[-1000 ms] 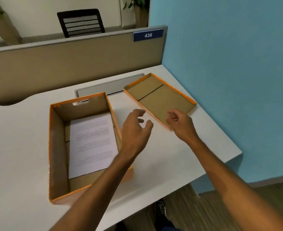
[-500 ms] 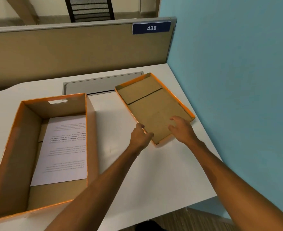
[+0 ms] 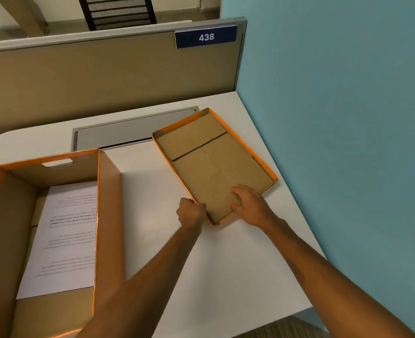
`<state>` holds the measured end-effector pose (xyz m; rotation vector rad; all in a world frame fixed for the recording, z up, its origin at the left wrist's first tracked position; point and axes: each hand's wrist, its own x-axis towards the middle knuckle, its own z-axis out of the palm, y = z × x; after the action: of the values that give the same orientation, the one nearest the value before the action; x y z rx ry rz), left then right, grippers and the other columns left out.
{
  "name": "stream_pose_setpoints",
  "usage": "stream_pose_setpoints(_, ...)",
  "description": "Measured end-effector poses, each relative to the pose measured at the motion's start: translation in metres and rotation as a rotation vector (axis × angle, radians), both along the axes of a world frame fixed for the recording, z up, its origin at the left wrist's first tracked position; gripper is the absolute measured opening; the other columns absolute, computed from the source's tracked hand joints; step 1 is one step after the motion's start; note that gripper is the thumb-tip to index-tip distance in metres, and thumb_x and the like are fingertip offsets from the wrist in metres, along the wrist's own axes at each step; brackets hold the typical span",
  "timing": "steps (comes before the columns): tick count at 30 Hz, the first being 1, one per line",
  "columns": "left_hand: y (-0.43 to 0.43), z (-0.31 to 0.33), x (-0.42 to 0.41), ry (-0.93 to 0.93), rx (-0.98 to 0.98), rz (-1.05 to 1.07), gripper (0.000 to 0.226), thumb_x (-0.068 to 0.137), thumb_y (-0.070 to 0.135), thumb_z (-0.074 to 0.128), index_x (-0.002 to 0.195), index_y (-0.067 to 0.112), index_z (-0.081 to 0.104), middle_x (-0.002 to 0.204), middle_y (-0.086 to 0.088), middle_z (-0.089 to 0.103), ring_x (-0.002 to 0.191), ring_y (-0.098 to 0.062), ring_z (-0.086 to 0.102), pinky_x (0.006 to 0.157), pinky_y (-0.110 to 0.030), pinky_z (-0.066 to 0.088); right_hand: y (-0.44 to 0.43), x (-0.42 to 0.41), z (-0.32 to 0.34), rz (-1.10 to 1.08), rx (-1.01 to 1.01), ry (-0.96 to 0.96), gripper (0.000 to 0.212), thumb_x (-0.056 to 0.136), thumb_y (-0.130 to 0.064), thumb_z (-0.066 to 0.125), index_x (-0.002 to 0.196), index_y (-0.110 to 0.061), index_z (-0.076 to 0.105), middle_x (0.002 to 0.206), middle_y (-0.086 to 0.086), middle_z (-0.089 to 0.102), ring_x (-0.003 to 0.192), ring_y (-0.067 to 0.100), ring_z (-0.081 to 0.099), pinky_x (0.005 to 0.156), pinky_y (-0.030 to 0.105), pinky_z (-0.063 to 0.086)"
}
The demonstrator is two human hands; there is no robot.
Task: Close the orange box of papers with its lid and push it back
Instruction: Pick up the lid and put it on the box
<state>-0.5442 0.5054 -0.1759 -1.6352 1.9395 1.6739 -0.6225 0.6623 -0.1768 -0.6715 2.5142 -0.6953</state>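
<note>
Both hands (image 3: 249, 207) on upturned lid (image 3: 216, 164)

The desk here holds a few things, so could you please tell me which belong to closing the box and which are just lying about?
Part of the job:
- orange box, open
- papers inside it
- lid, upside down on the desk
- left hand gripping the lid's near corner
- right hand on its near end

Just there:
- number plate 438
- divider
- chair
- grey cable flap

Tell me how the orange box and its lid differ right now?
The deep orange cardboard box has tall walls; the shallow orange cardboard lid has low ones. The box holds printed white papers; the lid lies upturned and empty. Both hands touch the lid's near end; neither touches the box. Both show brown insides and orange edges.
</note>
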Motion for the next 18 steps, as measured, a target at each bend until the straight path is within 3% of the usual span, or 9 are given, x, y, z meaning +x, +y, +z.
stream_pose_setpoints(3,-0.006,0.001,-0.003,-0.007,0.041,0.041,0.023,0.082,0.013,0.068,0.101,0.007,0.058,0.097,-0.013,0.062,0.083,-0.026,0.063,0.064,-0.032,0.052,0.001,0.000,-0.002,0.014,0.016,0.025,0.056,0.092,-0.023,0.065,0.142,-0.006,0.047,0.147,0.014,0.048,0.136,0.028,0.042,0.109,0.034,0.035)
stream_pose_setpoints(7,-0.012,0.006,-0.007,0.077,0.192,0.044,0.018,0.078,0.009,0.061,0.095,0.003,0.061,0.099,-0.016,0.064,0.089,-0.030,0.066,0.081,-0.044,0.061,0.003,-0.002,0.000,0.026,0.027,0.072,0.058,0.092,-0.035,0.064,0.142,-0.010,0.049,0.148,0.012,0.047,0.136,0.028,0.042,0.110,0.040,0.037)
stream_pose_setpoints(8,-0.013,0.010,-0.008,0.123,0.249,0.060,0.017,0.078,0.007,0.059,0.095,0.004,0.060,0.100,-0.016,0.063,0.088,-0.029,0.064,0.078,-0.043,0.062,0.003,-0.003,0.002,0.027,0.029,0.080,0.059,0.092,-0.040,0.062,0.142,-0.011,0.049,0.148,0.011,0.047,0.136,0.027,0.041,0.110,0.042,0.037)
stream_pose_setpoints(10,-0.014,0.019,-0.011,0.223,0.361,0.081,0.026,0.077,0.003,0.055,0.103,0.003,0.057,0.103,-0.014,0.062,0.090,-0.028,0.064,0.067,-0.038,0.060,0.004,-0.007,0.008,0.024,0.022,0.086,0.060,0.093,-0.048,0.057,0.141,-0.013,0.049,0.147,0.009,0.047,0.135,0.027,0.042,0.108,0.043,0.039)
stream_pose_setpoints(12,-0.012,0.028,-0.014,0.323,0.459,0.070,0.043,0.075,0.002,0.052,0.118,-0.003,0.053,0.113,-0.017,0.061,0.094,-0.031,0.063,0.070,-0.040,0.059,0.003,-0.010,0.016,0.007,0.012,0.071,0.064,0.091,-0.057,0.053,0.140,-0.017,0.049,0.145,0.007,0.050,0.131,0.025,0.045,0.105,0.043,0.042)
stream_pose_setpoints(14,-0.009,0.038,-0.018,0.415,0.521,0.045,0.048,0.069,0.001,0.051,0.117,-0.004,0.051,0.113,-0.020,0.059,0.092,-0.032,0.060,0.074,-0.043,0.058,0.001,-0.012,0.028,-0.015,0.019,0.039,0.074,0.085,-0.071,0.046,0.140,-0.021,0.049,0.144,0.004,0.050,0.128,0.024,0.047,0.103,0.044,0.045)
stream_pose_setpoints(18,-0.001,0.061,-0.029,0.530,0.519,-0.004,0.031,0.070,0.002,0.057,0.096,0.008,0.042,0.100,-0.018,0.058,0.076,-0.024,0.060,0.057,-0.034,0.055,-0.006,-0.013,0.054,-0.013,-0.011,0.006,0.102,0.066,-0.094,0.025,0.142,-0.028,0.044,0.145,0.001,0.048,0.126,0.023,0.050,0.099,0.048,0.048)
